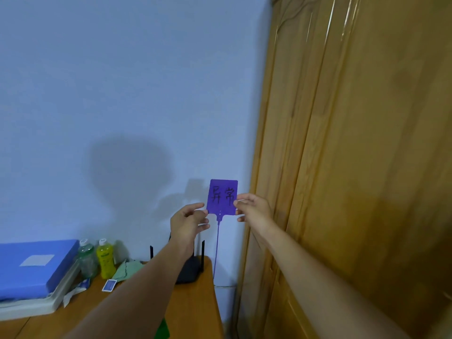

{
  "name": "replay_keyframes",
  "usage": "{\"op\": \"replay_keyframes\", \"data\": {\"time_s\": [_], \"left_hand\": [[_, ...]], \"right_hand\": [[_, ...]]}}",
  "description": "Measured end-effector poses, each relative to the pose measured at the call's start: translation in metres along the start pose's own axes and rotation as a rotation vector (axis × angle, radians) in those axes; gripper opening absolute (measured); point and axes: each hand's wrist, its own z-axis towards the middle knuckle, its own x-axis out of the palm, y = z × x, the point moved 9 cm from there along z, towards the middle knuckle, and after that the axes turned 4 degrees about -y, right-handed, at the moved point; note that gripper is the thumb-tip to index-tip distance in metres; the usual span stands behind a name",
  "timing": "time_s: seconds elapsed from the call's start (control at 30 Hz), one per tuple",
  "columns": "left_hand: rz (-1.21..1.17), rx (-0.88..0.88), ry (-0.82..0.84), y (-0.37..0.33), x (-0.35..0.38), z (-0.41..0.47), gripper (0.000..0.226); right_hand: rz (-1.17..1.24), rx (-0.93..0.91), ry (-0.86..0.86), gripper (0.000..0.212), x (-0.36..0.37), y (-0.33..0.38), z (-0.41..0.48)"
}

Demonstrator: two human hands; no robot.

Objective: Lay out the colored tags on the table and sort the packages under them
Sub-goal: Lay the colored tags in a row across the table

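Left grip: pinching the lower left corner of the purple tag between thumb and forefinger, remaining fingers curled. Right grip: pinching the right edge of the same tag at about mid-height

Purple tag: held upright in the air between both grips, in front of the wall, above the far right end of the counter and clear of its surface. Two black handwritten characters on the face. Thin purple strap hanging straight down from the bottom edge

On the counter, right to left:
- black router, antennas upright, partly hidden behind the left forearm
- green cloth, crumpled
- small blue-and-white card, flat, just in front of the cloth
- yellow bottle and clear bottle, upright, side by side by the wall
- blue package with a white label, lying on a white tray

Wooden wardrobe along the right side
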Motion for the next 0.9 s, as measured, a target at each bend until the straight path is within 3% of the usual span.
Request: {"op": "replay_keyframes", "data": {"time_s": [0.23,0.4,0.9], "left_hand": [[0.183,0.052,-0.010,0.005,0.001,0.014,0.017],[0.231,0.000,-0.041,0.046,-0.010,0.031,0.015],[0.509,-0.415,-0.109,0.356,-0.125,0.029,0.020]], "right_hand": [[-0.073,-0.065,-0.078,0.009,0.000,-0.012,0.014],[-0.136,-0.023,-0.076,0.007,0.017,-0.058,0.028],[-0.272,0.392,-0.013,0.023,0.057,-0.419,-0.028]]}}
